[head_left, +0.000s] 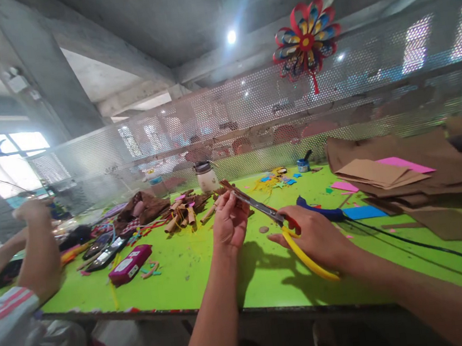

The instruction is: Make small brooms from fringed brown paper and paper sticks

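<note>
My left hand [231, 224] is raised over the green table, its fingers pinched on a small piece of brown paper [229, 186] that looks cut into strips at its tip. In my right hand [318, 235] is a pair of scissors [306, 256] with yellow handles, the blades pointing up and left to the paper at my left fingertips. How far the blades are apart is hard to make out. Behind my left hand lie rolled brown paper tubes [185, 215] with yellow ties. A blue glue gun [322, 211] with a black cord rests beyond my right hand.
Brown paper sheets [388, 190] are stacked at the right. A magenta power strip [130, 264] and phones [108, 252] lie left; a lidded jar [207, 178] stands at the back before a perforated metal screen [229, 122]. Another person's arm [39, 258] is at the far left.
</note>
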`<state>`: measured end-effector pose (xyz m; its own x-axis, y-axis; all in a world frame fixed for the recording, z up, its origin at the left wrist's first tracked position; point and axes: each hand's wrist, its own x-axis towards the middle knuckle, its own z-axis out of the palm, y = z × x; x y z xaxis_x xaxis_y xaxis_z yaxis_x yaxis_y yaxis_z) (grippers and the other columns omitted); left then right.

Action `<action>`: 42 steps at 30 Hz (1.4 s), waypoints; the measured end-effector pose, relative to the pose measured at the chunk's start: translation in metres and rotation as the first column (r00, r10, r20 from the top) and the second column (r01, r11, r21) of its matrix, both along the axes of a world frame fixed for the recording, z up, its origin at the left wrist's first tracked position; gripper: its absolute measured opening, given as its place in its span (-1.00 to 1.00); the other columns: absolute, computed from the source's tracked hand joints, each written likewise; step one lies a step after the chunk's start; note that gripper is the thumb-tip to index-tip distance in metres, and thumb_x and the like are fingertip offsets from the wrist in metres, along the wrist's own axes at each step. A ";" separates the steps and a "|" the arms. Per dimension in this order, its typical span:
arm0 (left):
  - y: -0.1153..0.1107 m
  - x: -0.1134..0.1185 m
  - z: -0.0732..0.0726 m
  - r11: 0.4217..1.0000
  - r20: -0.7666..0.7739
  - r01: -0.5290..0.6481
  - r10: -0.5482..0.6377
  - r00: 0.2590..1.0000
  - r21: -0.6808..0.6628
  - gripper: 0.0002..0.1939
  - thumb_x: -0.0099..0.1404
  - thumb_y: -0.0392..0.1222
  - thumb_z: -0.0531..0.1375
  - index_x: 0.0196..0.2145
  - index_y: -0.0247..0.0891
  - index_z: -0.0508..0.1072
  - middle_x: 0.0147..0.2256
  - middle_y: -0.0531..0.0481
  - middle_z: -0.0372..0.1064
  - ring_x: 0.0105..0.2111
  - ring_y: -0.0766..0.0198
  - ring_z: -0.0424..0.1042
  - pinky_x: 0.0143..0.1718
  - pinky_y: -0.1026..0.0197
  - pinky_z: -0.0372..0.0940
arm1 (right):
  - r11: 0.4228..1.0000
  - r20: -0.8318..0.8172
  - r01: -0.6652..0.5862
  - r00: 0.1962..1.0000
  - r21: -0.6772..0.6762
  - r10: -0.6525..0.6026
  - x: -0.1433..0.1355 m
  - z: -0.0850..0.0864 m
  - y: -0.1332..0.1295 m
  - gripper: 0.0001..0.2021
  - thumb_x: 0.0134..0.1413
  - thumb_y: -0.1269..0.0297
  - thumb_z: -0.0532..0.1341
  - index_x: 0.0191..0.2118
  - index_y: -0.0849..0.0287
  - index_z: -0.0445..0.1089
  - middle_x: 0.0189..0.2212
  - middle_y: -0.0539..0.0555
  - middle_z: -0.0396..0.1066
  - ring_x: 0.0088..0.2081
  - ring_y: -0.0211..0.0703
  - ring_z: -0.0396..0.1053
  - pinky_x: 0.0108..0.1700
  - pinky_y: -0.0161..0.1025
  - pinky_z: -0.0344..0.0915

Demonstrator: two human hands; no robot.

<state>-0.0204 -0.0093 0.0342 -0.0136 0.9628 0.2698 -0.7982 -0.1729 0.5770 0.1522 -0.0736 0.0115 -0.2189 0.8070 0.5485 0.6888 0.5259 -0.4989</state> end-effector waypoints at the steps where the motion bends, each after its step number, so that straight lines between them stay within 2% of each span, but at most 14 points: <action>1: -0.001 0.001 0.000 1.000 -0.003 0.006 -0.006 1.000 -0.002 -0.88 0.18 -0.47 0.13 -0.40 -0.32 0.39 -0.43 0.07 0.42 -0.46 0.46 0.41 -0.33 0.35 0.35 | 1.000 -0.002 0.001 1.000 -0.002 -0.001 0.000 0.000 0.000 -0.68 0.01 0.00 0.17 -0.26 0.16 0.30 -0.36 0.08 0.36 -0.37 -0.17 0.28 -0.33 -0.27 0.17; 11: -0.004 0.002 0.000 0.999 -0.018 0.027 -0.027 0.999 0.019 -0.88 0.18 -0.47 0.12 -0.39 -0.32 0.39 -0.44 0.06 0.41 -0.46 0.46 0.40 -0.32 0.35 0.35 | 1.000 -0.009 0.004 1.000 0.012 -0.004 -0.001 0.001 -0.001 -0.70 0.02 0.02 0.16 -0.26 0.17 0.30 -0.37 0.07 0.36 -0.39 -0.18 0.27 -0.35 -0.27 0.16; 18: -0.003 0.003 0.000 1.000 -0.012 -0.003 0.003 1.000 0.000 -0.88 0.17 -0.46 0.14 -0.40 -0.29 0.39 -0.43 0.08 0.41 -0.45 0.45 0.40 -0.34 0.36 0.33 | 0.999 -0.036 -0.011 0.999 0.037 0.012 -0.001 -0.002 0.000 -0.67 0.02 0.04 0.17 -0.17 0.16 0.29 -0.30 0.11 0.36 -0.29 -0.12 0.30 -0.28 -0.24 0.20; 26: -0.007 0.006 0.001 1.000 -0.068 0.017 -0.016 0.998 0.006 -0.90 0.17 -0.43 0.16 -0.38 -0.28 0.39 -0.41 0.07 0.40 -0.42 0.43 0.40 -0.26 0.31 0.33 | 0.998 -0.021 0.021 1.000 0.053 -0.019 -0.002 -0.001 -0.001 -0.65 0.03 0.01 0.15 -0.17 0.18 0.30 -0.33 0.12 0.36 -0.30 -0.11 0.30 -0.27 -0.23 0.21; 42: -0.007 0.006 0.001 0.998 -0.057 0.044 -0.041 0.998 0.047 -0.88 0.19 -0.46 0.12 -0.39 -0.31 0.40 -0.42 0.05 0.40 -0.43 0.42 0.40 -0.31 0.33 0.34 | 0.996 0.031 0.065 0.997 0.060 -0.067 -0.001 0.000 -0.002 -0.65 0.05 0.01 0.13 -0.17 0.18 0.29 -0.34 0.12 0.34 -0.32 -0.11 0.30 -0.27 -0.22 0.21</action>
<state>-0.0141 -0.0160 0.0349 0.0437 0.9481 0.3149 -0.7724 -0.1679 0.6126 0.1516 -0.0753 0.0112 -0.1851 0.7870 0.5886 0.7383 0.5066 -0.4452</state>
